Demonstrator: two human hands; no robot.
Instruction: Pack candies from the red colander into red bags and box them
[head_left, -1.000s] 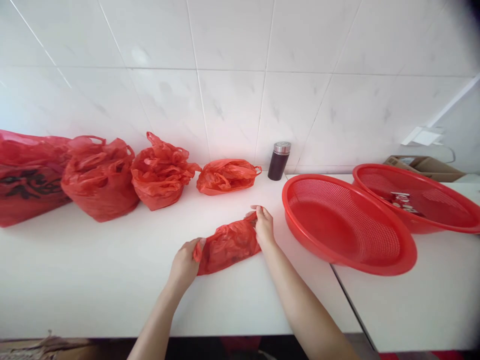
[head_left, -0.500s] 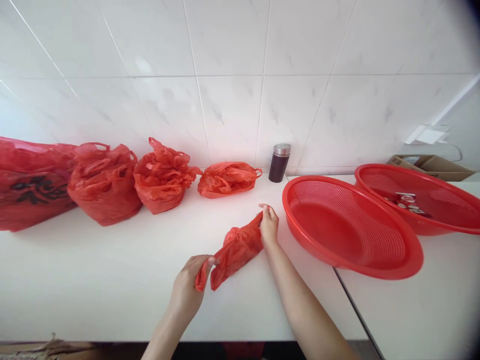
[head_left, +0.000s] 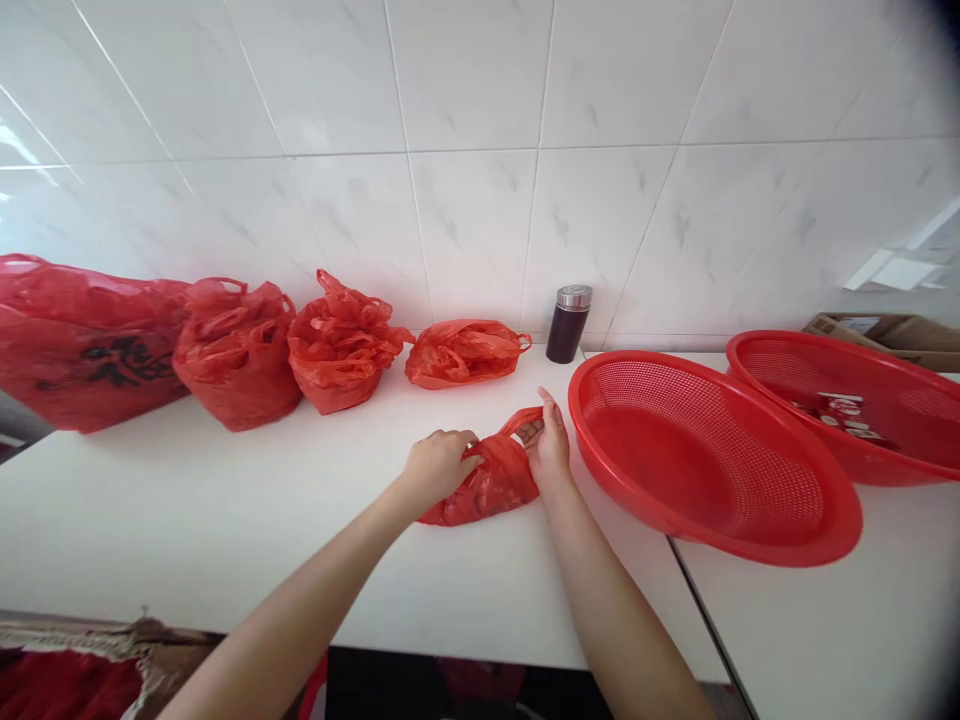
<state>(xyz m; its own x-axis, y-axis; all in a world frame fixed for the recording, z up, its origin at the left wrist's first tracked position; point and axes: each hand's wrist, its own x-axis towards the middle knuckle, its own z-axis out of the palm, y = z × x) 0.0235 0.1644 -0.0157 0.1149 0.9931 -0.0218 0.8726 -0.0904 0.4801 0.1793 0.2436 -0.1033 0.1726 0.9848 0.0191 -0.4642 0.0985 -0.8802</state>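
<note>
In the middle of the white table (head_left: 375, 560) lies a small red plastic bag (head_left: 499, 485), rumpled and low, with its contents hidden by the film. My left hand (head_left: 441, 465) is closed on the left upper part of this bag, thumb and fingers pinching the film. On the other side, my right hand (head_left: 549, 445) has its fingers curled at the handle loop, thumb raised, palm against the bag's right end. Behind my hands, a flat red plastic bag (head_left: 465, 355) lies against the wall.
Fuller red bags (head_left: 240, 365) stand in a row at the back left. A dark flask (head_left: 568, 325) with a silver lid is near the wall. Two red plastic baskets (head_left: 697, 530) fill the right side; the farther one holds a printed packet (head_left: 847, 415). Behind is a cardboard box (head_left: 892, 330).
My left hand has moved up and right, from the bag's left handle to its upper side. The bag, earlier stretched out between both hands, is now more bunched. The view has shifted slightly left.
</note>
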